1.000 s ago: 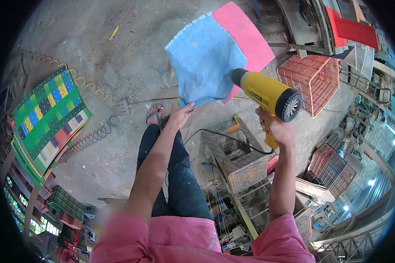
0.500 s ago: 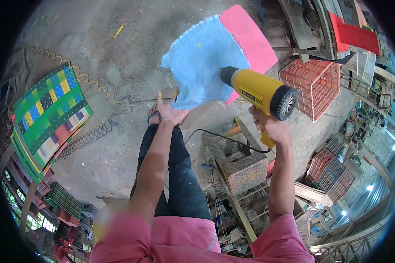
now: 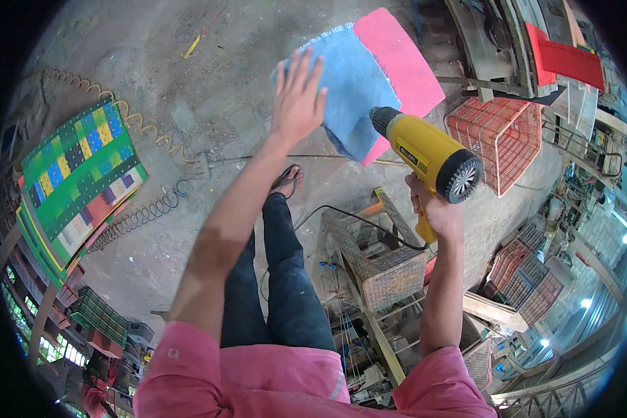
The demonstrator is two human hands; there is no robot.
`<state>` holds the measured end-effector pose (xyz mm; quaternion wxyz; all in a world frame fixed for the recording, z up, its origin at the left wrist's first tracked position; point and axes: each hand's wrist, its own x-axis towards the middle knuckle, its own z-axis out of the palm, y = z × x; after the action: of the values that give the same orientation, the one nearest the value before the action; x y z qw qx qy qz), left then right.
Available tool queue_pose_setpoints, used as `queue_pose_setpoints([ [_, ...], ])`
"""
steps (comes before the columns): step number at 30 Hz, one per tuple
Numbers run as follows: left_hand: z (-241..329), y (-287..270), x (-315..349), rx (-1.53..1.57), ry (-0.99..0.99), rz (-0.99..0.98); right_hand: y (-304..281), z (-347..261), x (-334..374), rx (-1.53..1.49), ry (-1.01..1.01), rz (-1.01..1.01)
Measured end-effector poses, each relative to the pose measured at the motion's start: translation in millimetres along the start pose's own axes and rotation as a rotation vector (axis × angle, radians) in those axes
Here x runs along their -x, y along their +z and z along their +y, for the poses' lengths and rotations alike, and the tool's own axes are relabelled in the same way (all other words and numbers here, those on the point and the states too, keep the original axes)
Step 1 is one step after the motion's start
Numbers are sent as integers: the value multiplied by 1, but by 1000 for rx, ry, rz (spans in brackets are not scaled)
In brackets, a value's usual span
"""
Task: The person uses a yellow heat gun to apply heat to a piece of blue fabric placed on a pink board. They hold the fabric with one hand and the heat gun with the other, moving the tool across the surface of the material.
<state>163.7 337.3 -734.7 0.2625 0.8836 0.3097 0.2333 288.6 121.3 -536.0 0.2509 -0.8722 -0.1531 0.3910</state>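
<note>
Pretty much the only legible print is on the yellow gun-shaped tool (image 3: 430, 150): there's a small label (image 3: 407, 154) on the side of its barrel, with one short line of dark block lettering running lengthwise. The pink shirt's left sleeve (image 3: 188, 348) has a tiny pale mark (image 3: 169, 353) too, but it's way too faint to make out.
</note>
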Motion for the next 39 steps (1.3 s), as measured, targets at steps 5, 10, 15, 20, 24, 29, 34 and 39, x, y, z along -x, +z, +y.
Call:
queue_pose_setpoints([
  [5,-29,15,-41,-218,323,-300,-4,-2,13,-17,55,-2],
  [10,-40,16,-53,-258,437,-352,1,10,14,3,3,17],
  [15,-51,13,-54,-307,436,-355,-1,9,12,43,53,-53],
  [20,-50,11,-56,-294,444,-354,6,25,8,14,-120,9],
  [24,-52,5,-59,-324,471,-376,13,28,4,-32,-209,57],
  [29,-55,3,-59,-333,456,-404,14,25,-3,-16,-224,41],
  [34,-75,12,-55,-172,171,-218,19,11,-12,-45,-153,31],
  [39,-135,9,-53,300,-424,-490,27,-19,-29,-56,-91,-5],
])
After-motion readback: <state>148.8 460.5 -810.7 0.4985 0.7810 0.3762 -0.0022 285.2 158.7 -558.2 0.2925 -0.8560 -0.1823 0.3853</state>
